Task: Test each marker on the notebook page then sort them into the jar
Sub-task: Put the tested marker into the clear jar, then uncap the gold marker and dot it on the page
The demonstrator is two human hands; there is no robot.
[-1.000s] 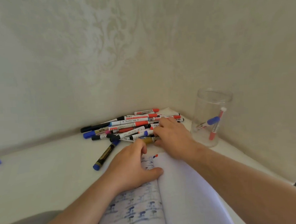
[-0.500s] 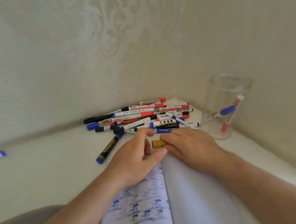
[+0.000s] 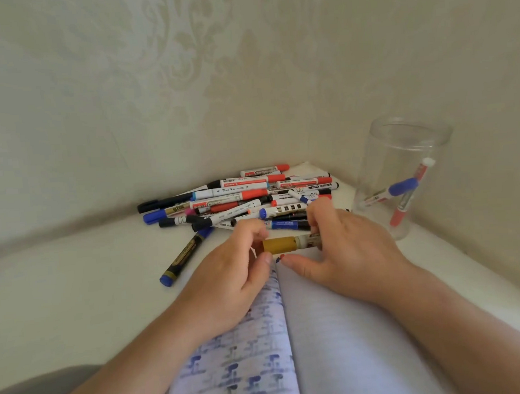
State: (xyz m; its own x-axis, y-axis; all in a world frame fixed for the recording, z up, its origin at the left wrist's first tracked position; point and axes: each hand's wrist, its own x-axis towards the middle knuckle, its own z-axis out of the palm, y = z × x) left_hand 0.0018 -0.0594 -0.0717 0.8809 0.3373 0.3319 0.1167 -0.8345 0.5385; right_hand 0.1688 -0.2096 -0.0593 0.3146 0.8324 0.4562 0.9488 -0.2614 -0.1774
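Left hand [image 3: 226,277]: I pinch the gold cap end of the gold marker [image 3: 288,244].
Right hand [image 3: 343,252]: I grip its barel, above the notebook [image 3: 335,328].
Risk: a hard tug could jerk into the marker pile [image 3: 247,200] just behind.
Room: walls close; jar [image 3: 400,147] near right, open table left.
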